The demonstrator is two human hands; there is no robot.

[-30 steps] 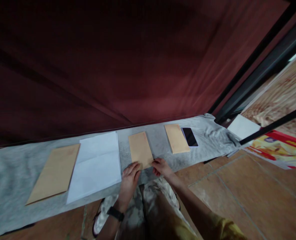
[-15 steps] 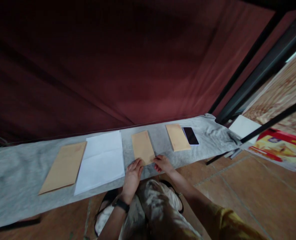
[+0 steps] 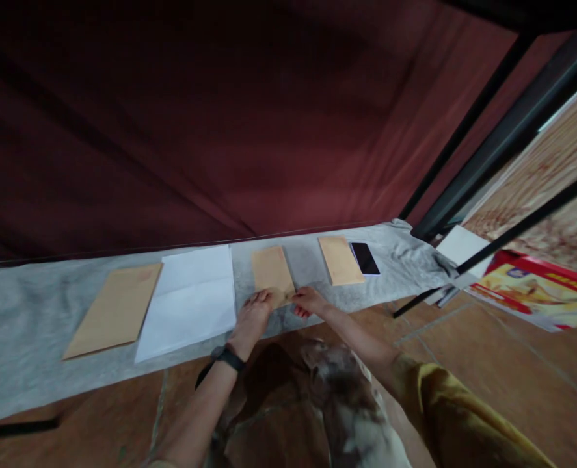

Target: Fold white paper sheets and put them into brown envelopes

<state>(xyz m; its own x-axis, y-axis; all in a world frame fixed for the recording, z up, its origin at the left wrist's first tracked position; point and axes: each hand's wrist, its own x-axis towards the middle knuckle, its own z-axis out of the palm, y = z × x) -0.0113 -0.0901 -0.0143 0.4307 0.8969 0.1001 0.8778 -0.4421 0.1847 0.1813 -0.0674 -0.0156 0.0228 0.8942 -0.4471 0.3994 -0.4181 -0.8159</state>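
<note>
A small brown paper envelope (image 3: pixel 271 268) lies on the grey cloth in front of me. My left hand (image 3: pixel 254 316) rests on its near left corner, fingers stretched out flat and pressing the paper down. At the near right corner, my right hand (image 3: pixel 309 301) is closed, with thumb and finger pinching the envelope's edge; the other fingers are curled in. The near edge of the envelope is partly hidden by my left hand. To its left lie white paper sheets (image 3: pixel 190 299) with a crease across them, and to its right another brown envelope (image 3: pixel 341 260).
A larger brown envelope (image 3: pixel 115 311) lies at the left, close beside the sheets. A dark-screened phone (image 3: pixel 365 258) is right of the far-right envelope. The narrow cloth-covered bench (image 3: pixel 15 331) runs along a dark red curtain (image 3: pixel 268 143). A red and yellow box (image 3: pixel 536 286) stands at the right.
My view has tilted and shifted slightly, so the bench sits higher in the picture. My left hand has flattened more over the near edge of the envelope; my right hand keeps its pinch at the corner.
</note>
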